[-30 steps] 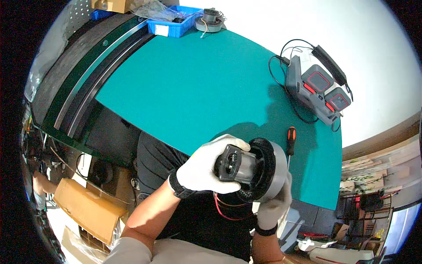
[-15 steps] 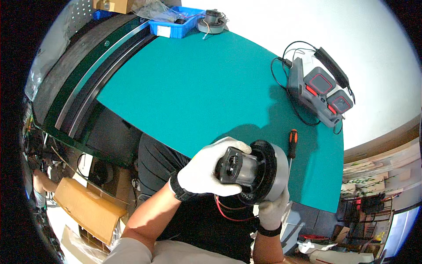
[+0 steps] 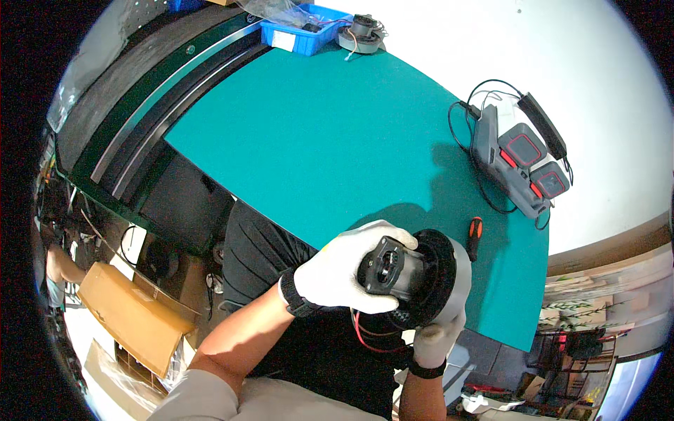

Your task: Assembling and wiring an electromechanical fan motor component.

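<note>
**Two-handed grip on a motor-like unit [image 3: 437, 275] beside a green work mat [image 3: 316, 140]**

The unit, a metal cylinder with a black end cap, a black flange and a grey ring, is held tilted at the mat's near edge, in front of the person's torso. The left hand [image 3: 338, 272], in a white glove, is clamped round the cylinder, with its thumb below and fingers above. The right hand [image 3: 437, 342], also gloved, is closed against the lower side of the grey ring; its fingertips are hidden. A red wire [image 3: 372, 346] loops beneath the unit. Just beyond the ring lies a screwdriver [image 3: 475, 237] with an orange-and-black handle. Farther right, a grey device [image 3: 496, 163] carries two square modules trimmed in red, with a black cable alongside. At the far edge, a blue tray [image 3: 309, 43] sits next to a second, similar unit [image 3: 361, 41].
</note>
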A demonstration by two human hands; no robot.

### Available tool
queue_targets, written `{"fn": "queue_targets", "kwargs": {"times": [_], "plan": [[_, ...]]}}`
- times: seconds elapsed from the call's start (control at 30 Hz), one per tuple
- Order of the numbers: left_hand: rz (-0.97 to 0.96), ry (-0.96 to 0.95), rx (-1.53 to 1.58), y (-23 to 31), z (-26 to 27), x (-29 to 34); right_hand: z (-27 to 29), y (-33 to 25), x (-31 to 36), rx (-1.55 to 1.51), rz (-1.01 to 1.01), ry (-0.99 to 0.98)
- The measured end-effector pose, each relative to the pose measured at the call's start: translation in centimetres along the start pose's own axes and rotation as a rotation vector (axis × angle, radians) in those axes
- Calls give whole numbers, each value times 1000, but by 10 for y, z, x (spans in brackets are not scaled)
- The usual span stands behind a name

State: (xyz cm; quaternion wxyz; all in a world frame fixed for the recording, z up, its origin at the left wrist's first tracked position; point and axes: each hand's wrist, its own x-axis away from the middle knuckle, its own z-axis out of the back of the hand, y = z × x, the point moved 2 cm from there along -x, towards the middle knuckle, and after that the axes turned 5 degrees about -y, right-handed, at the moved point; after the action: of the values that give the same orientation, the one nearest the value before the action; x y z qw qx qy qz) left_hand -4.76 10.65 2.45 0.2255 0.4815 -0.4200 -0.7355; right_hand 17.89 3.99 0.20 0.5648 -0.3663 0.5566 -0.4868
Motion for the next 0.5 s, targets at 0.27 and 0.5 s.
{"fn": "queue_targets", "kwargs": {"times": [0.27,0.5], "plan": [[-22,15,-10,0,-1,-1,8,3,1,132,4,1],[-4,27,-14,-1,-1,0,12,1,0,469,305,-65]]}}
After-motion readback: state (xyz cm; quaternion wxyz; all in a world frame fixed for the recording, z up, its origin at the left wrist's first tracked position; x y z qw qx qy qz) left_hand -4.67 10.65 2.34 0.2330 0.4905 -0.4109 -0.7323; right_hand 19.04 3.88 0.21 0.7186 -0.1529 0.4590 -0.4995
